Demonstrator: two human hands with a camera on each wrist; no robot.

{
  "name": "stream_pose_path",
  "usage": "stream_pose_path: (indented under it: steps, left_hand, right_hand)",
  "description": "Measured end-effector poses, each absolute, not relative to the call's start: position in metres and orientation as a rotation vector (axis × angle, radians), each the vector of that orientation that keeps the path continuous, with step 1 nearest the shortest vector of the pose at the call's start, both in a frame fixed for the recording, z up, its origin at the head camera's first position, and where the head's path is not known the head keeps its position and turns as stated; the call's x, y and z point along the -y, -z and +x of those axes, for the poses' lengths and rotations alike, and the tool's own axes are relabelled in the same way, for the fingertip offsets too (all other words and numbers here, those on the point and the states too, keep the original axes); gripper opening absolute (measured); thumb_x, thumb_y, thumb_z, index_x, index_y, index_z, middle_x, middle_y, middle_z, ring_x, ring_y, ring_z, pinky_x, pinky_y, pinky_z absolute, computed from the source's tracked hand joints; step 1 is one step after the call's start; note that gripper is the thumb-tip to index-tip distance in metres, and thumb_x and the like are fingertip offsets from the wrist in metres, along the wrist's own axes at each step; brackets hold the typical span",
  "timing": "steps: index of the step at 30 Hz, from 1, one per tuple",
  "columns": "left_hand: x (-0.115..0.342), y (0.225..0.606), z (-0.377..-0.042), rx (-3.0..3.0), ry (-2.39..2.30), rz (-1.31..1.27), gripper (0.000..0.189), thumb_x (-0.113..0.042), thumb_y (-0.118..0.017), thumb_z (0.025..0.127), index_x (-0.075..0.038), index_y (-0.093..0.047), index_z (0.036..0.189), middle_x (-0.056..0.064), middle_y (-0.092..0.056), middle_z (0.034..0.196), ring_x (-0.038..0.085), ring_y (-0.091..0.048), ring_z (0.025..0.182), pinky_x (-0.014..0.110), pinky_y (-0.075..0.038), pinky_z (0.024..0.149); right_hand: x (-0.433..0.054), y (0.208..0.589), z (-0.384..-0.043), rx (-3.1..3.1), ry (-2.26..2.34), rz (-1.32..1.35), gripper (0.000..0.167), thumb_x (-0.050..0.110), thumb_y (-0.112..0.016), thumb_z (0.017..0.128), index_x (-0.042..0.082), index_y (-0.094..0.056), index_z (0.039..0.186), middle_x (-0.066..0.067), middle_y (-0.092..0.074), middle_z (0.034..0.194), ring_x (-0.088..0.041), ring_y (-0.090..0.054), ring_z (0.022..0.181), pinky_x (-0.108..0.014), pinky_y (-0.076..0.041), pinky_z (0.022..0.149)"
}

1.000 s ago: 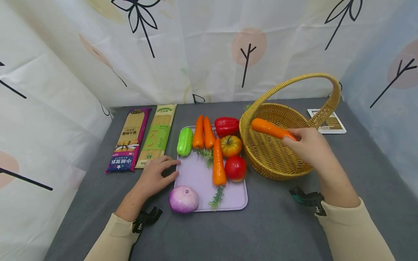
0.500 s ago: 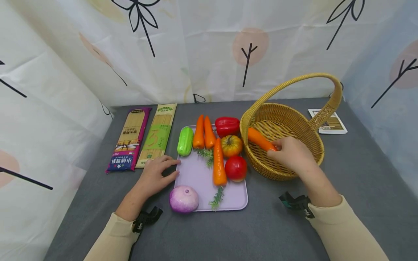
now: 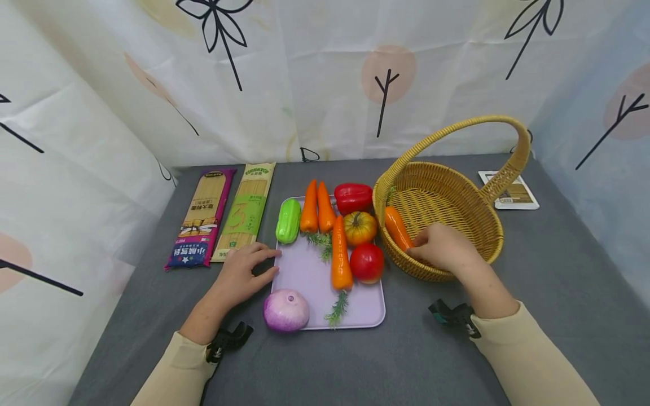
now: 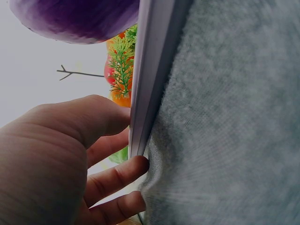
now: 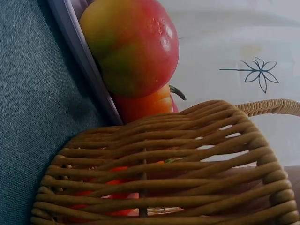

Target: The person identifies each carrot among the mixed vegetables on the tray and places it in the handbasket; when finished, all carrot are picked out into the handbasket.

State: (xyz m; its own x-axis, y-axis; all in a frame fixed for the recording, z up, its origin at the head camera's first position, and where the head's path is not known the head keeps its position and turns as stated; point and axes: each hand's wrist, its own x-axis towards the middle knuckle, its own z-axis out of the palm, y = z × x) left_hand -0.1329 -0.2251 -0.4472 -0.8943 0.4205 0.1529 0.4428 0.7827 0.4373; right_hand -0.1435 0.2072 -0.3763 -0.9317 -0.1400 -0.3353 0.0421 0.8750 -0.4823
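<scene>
In the head view my right hand (image 3: 440,247) reaches inside the wicker basket (image 3: 431,183) and pinches the thick end of an orange carrot (image 3: 396,225). This carrot lies along the basket's left inner wall, its green top toward the back. The right wrist view has the basket's weave (image 5: 164,183) covering most of the hand, with orange showing through the gaps. My left hand (image 3: 244,274) rests at the left edge of a lilac tray (image 3: 304,273), fingers loosely extended. From the left wrist, the thumb meets the tray's rim (image 4: 149,70) and other fingertips touch the grey cloth (image 4: 234,117).
On the tray lie three carrots (image 3: 341,259), a green vegetable (image 3: 288,221), a red pepper (image 3: 352,197), a small pumpkin (image 3: 360,226), a round red fruit (image 3: 367,262) and a purple onion (image 3: 286,310). Two noodle packs (image 3: 244,208) lie left; a white-framed card (image 3: 515,194) lies behind the basket's right side.
My right hand has moved left and down into the basket, lowering the carrot from above the opening to the left inner wall. The left hand stays in place.
</scene>
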Motion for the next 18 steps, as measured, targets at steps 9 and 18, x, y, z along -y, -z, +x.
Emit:
stream_pose_path:
  steps: [9,18]
  left_hand:
    - [0.225,0.446,-0.132,2.920,0.735,-0.706,0.038,-0.027,-0.080,0.089,-0.019,-0.075,0.125,0.004,-0.069,0.112,0.025,-0.061,0.104,0.042,-0.039,0.082]
    - [0.225,0.447,-0.132,2.929,0.730,-0.702,0.038,-0.027,-0.080,0.089,-0.019,-0.075,0.126,0.004,-0.069,0.113,0.025,-0.061,0.105,0.042,-0.039,0.083]
  right_hand:
    - [-0.213,0.367,-0.142,-2.714,0.715,-0.068,0.052,0.043,-0.073,0.091,0.000,-0.073,0.121,-0.021,-0.069,0.121,-0.040,-0.063,0.109,-0.057,-0.048,0.089]
    - [-0.216,0.346,-0.134,-2.838,0.788,-0.089,0.058,0.045,-0.070,0.095,-0.002,-0.068,0.130,-0.016,-0.072,0.116,-0.037,-0.063,0.110,-0.057,-0.046,0.093]
